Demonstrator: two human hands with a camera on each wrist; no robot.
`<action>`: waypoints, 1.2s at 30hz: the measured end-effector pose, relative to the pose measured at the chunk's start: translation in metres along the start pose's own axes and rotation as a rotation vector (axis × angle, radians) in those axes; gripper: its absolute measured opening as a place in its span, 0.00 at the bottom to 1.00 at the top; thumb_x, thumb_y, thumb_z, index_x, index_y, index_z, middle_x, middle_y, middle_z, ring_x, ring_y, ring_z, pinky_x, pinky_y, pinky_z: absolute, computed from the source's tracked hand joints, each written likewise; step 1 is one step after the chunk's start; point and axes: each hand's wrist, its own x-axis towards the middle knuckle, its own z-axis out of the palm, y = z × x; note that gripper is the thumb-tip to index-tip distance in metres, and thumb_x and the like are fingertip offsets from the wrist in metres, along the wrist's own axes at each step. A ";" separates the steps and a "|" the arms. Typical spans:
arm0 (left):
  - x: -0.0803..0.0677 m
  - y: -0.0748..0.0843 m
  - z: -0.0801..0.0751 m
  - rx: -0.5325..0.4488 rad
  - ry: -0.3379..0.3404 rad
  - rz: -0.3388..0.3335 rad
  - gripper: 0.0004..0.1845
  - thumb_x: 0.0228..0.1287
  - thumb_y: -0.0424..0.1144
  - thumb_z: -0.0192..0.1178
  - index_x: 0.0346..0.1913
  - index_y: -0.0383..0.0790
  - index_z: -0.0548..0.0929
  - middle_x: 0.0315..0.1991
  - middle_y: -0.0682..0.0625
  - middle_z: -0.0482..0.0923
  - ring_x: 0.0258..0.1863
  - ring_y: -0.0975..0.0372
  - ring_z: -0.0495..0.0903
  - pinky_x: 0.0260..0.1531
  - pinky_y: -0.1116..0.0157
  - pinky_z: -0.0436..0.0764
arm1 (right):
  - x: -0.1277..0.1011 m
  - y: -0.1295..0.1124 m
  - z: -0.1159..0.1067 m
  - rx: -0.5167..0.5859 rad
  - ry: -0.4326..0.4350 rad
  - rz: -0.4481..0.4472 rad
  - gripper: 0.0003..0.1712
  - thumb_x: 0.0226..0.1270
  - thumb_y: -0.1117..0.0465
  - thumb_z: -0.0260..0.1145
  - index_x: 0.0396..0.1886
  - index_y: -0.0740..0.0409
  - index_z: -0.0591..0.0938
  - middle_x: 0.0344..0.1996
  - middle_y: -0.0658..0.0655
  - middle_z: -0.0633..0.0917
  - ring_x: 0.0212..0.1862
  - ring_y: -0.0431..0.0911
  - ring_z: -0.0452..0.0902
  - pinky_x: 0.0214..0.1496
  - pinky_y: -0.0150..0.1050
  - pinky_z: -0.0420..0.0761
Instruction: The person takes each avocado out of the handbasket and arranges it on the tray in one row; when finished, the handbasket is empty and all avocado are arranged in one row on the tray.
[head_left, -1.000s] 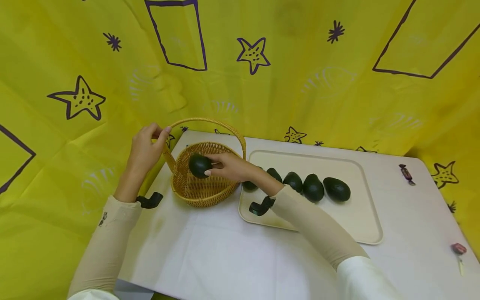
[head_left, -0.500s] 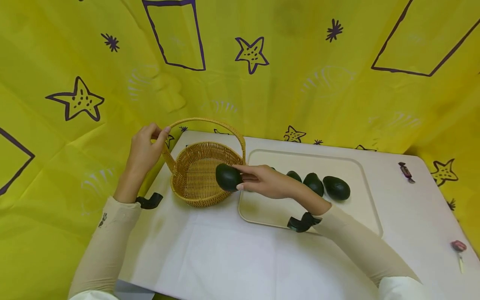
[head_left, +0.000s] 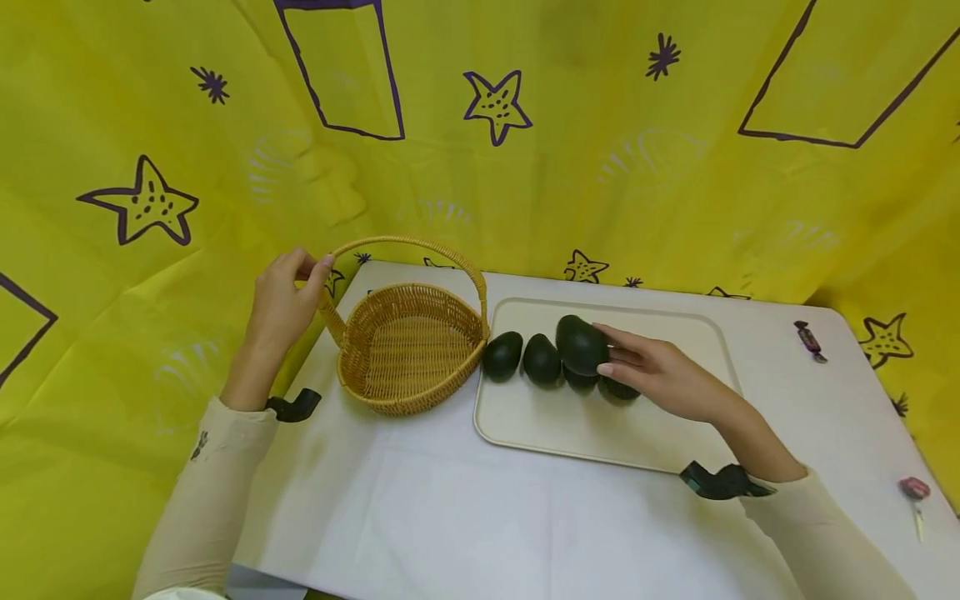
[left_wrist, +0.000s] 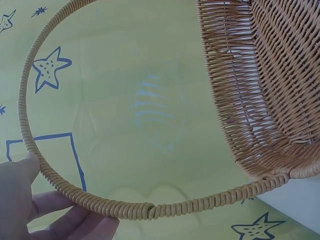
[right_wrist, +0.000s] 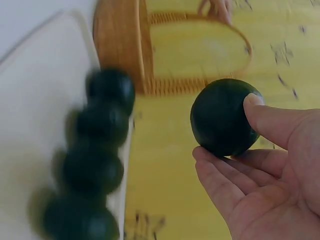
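In the head view my left hand (head_left: pixel 288 292) holds the left side of the arched handle of a heart-shaped wicker basket (head_left: pixel 405 400). The left wrist view has its thumb and fingers on either side of the wrapped handle (left_wrist: pixel 185 208). With thumb and fingertips, my right hand (head_left: pixel 667 375) grips a dark green avocado (head_left: pixel 581 346) raised over the cream tray (head_left: pixel 555 425). A row of several more avocados (head_left: pixel 502 357) lies on the tray, partly hidden by the held avocado and the hand. The right wrist view shows the held avocado (right_wrist: pixel 222 117) beside that row.
The tray's left edge stands close to the basket on a white table (head_left: pixel 450 500). A wrapped candy (head_left: pixel 810 340) lies at the back right, and a lollipop (head_left: pixel 915 492) near the right edge. A yellow patterned cloth (head_left: pixel 570 192) hangs behind.
My right hand has carried the avocado out of the basket and rightward over the tray. My left hand has kept its hold on the handle.
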 end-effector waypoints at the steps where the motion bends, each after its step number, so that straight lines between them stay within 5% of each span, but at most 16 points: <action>1: -0.001 0.000 0.000 0.001 0.001 0.002 0.28 0.82 0.59 0.53 0.44 0.33 0.81 0.48 0.34 0.81 0.53 0.41 0.79 0.56 0.40 0.75 | -0.007 0.003 -0.007 -0.022 0.022 0.022 0.38 0.84 0.55 0.61 0.84 0.61 0.59 0.80 0.67 0.65 0.73 0.63 0.72 0.61 0.22 0.76; 12: -0.003 -0.002 -0.001 -0.003 0.012 0.001 0.27 0.81 0.58 0.54 0.44 0.33 0.81 0.49 0.32 0.81 0.54 0.40 0.79 0.58 0.39 0.75 | -0.086 0.060 -0.065 -0.223 0.215 0.290 0.43 0.84 0.51 0.60 0.86 0.62 0.51 0.77 0.80 0.61 0.69 0.79 0.66 0.45 0.10 0.68; 14: -0.002 -0.002 -0.001 -0.002 0.014 0.003 0.27 0.82 0.58 0.54 0.44 0.33 0.81 0.49 0.32 0.81 0.54 0.40 0.79 0.58 0.39 0.75 | -0.095 0.071 -0.071 -0.271 0.225 0.335 0.44 0.85 0.50 0.59 0.86 0.63 0.50 0.74 0.83 0.63 0.68 0.80 0.67 0.46 0.18 0.79; 16: -0.002 -0.002 -0.001 0.000 0.017 0.005 0.27 0.82 0.58 0.54 0.44 0.33 0.81 0.49 0.32 0.81 0.54 0.40 0.79 0.58 0.39 0.75 | -0.103 0.081 -0.075 -0.299 0.226 0.374 0.45 0.85 0.49 0.58 0.85 0.65 0.50 0.73 0.85 0.64 0.67 0.81 0.67 0.54 0.38 0.87; 19: -0.002 -0.002 -0.001 0.003 0.019 0.007 0.26 0.82 0.57 0.54 0.44 0.33 0.81 0.48 0.33 0.81 0.53 0.40 0.79 0.58 0.39 0.75 | -0.111 0.095 -0.079 -0.311 0.210 0.427 0.45 0.86 0.47 0.56 0.84 0.69 0.48 0.71 0.87 0.64 0.67 0.83 0.66 0.60 0.70 0.75; 20: -0.002 -0.002 -0.001 0.005 0.019 0.007 0.26 0.82 0.57 0.54 0.44 0.32 0.81 0.48 0.32 0.81 0.53 0.40 0.79 0.58 0.39 0.75 | -0.113 0.099 -0.079 -0.309 0.205 0.438 0.46 0.86 0.47 0.55 0.84 0.71 0.47 0.71 0.87 0.63 0.67 0.84 0.65 0.60 0.74 0.71; 27: -0.001 -0.001 0.000 0.002 0.019 0.002 0.27 0.81 0.58 0.54 0.44 0.33 0.81 0.48 0.33 0.81 0.54 0.40 0.79 0.60 0.39 0.74 | -0.113 0.126 -0.070 -0.344 0.200 0.423 0.44 0.85 0.49 0.57 0.81 0.77 0.53 0.69 0.88 0.65 0.66 0.83 0.67 0.60 0.76 0.70; 36: -0.001 0.000 0.001 0.000 0.018 0.010 0.27 0.82 0.58 0.53 0.44 0.32 0.81 0.48 0.32 0.81 0.54 0.40 0.79 0.60 0.39 0.74 | -0.105 0.132 -0.064 -0.357 0.177 0.406 0.43 0.86 0.51 0.57 0.80 0.78 0.54 0.67 0.89 0.66 0.67 0.83 0.66 0.62 0.78 0.69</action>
